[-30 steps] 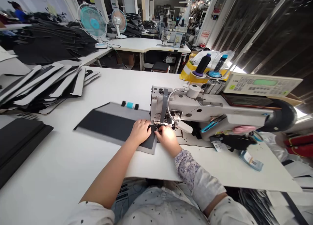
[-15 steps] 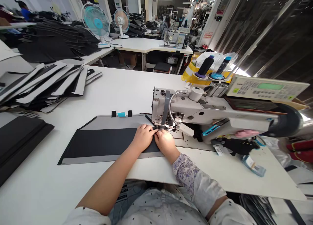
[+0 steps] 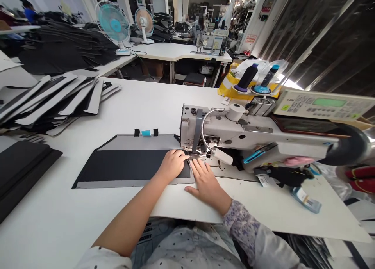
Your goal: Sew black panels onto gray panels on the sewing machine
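A flat grey and black fabric panel [image 3: 129,165] lies on the white table, its right end at the needle area of a sewing machine [image 3: 222,124]. My left hand [image 3: 172,163] rests on the panel's right part, fingers bent and close together, gripping it beside the presser foot. Flat on the machine bed, my right hand [image 3: 206,181] lies with fingers stretched out and thumb apart, its fingertips at the panel's right edge. Two black tabs and a blue tab [image 3: 145,133] stick out from the panel's far edge. The needle itself is hidden.
Stacks of grey and black pieces [image 3: 55,101] lie at the left, with a dark folded stack [image 3: 26,171] nearer. Thread cones [image 3: 247,77] and a control panel [image 3: 328,103] stand behind the machine. A blue-and-clear packet [image 3: 306,200] lies at the right.
My right hand has drawn back to the right from the panel's edge and flattened, fingers spreading. My left hand stays near the needle area; the panel has shifted slightly rightward.
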`<state>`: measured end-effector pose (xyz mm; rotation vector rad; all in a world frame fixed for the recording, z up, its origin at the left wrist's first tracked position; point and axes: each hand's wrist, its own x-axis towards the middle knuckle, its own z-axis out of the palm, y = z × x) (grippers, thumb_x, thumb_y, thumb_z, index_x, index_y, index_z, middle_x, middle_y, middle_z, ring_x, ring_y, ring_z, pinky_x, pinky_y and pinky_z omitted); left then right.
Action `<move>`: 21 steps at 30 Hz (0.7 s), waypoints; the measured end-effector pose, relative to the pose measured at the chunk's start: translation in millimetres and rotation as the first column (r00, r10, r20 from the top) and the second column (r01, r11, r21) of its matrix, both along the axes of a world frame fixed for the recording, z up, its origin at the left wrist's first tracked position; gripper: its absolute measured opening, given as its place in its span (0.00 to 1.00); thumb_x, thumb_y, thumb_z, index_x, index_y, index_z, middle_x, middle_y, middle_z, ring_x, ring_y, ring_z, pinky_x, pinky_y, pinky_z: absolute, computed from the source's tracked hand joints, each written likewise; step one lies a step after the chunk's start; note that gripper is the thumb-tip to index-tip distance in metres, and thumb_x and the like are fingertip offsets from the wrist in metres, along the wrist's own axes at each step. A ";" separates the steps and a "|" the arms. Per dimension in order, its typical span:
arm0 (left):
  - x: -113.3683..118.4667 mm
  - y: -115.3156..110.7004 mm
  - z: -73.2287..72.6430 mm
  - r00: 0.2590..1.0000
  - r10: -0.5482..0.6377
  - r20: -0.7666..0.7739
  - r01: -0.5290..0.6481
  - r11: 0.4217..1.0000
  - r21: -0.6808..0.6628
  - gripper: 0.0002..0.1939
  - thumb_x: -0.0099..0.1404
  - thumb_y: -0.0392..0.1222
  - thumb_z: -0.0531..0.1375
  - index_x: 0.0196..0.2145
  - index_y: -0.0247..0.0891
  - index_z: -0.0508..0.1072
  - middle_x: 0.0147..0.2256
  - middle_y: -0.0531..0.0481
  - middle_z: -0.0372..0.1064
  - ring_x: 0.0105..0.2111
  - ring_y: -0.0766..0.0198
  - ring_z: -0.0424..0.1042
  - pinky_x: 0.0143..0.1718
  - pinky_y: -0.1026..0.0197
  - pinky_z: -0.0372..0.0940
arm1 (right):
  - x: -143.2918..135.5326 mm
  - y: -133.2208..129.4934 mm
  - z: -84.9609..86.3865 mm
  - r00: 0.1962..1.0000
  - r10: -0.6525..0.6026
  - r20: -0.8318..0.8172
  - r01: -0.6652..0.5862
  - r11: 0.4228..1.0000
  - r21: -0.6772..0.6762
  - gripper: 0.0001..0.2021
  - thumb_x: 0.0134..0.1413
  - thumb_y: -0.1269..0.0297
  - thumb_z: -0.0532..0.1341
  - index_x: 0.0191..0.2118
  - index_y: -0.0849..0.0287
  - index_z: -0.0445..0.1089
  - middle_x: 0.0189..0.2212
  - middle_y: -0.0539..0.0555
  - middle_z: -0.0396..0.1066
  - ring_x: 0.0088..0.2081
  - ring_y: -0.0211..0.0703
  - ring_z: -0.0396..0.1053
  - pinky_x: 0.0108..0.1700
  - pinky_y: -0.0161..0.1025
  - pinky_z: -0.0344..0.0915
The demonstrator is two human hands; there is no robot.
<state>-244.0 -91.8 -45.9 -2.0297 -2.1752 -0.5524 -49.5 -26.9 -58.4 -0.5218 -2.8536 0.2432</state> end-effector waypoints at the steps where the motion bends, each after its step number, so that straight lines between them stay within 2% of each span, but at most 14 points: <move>1: -0.6 2.0 -1.0 0.999 0.033 0.007 -0.033 0.999 0.017 0.18 0.62 0.29 0.52 0.43 0.44 0.75 0.41 0.47 0.71 0.42 0.58 0.67 0.45 0.53 0.64 | -6.0 -1.6 -1.3 1.000 0.001 0.010 -0.001 1.000 0.003 0.45 0.56 0.37 0.52 0.67 0.70 0.48 0.65 0.67 0.48 0.67 0.60 0.43 0.65 0.58 0.42; 5: -5.4 12.0 -3.4 0.980 0.198 -0.020 -0.196 0.978 0.069 0.13 0.64 0.32 0.51 0.42 0.38 0.72 0.41 0.43 0.70 0.43 0.55 0.68 0.47 0.51 0.63 | -31.0 -4.5 -3.1 1.000 -0.013 0.014 0.013 1.000 -0.007 0.46 0.56 0.37 0.52 0.66 0.74 0.47 0.65 0.69 0.47 0.67 0.59 0.43 0.66 0.56 0.43; 8: -13.1 20.5 -2.6 0.968 0.247 -0.051 -0.243 0.967 0.072 0.11 0.64 0.33 0.51 0.39 0.37 0.72 0.40 0.42 0.70 0.42 0.53 0.68 0.46 0.50 0.62 | -35.0 -3.9 -2.7 1.000 -0.008 0.004 0.008 1.000 -0.012 0.45 0.56 0.37 0.53 0.66 0.72 0.48 0.66 0.68 0.47 0.67 0.59 0.43 0.65 0.57 0.45; 17: -47.4 58.2 0.0 0.977 0.203 0.063 -0.206 0.978 0.036 0.09 0.64 0.36 0.53 0.39 0.39 0.73 0.43 0.44 0.72 0.45 0.53 0.69 0.46 0.53 0.62 | -33.2 -0.6 -2.3 1.000 0.004 0.028 -0.002 0.998 -0.061 0.44 0.57 0.38 0.52 0.67 0.68 0.46 0.67 0.64 0.43 0.67 0.59 0.43 0.66 0.57 0.43; 21: -68.0 68.7 8.9 0.977 0.170 0.126 -0.176 0.984 0.032 0.11 0.64 0.36 0.53 0.41 0.40 0.74 0.42 0.44 0.73 0.44 0.54 0.70 0.43 0.54 0.64 | -37.3 -1.8 3.8 1.000 0.026 0.012 -0.025 0.995 -0.097 0.42 0.56 0.40 0.55 0.66 0.67 0.49 0.67 0.65 0.45 0.66 0.60 0.45 0.66 0.58 0.44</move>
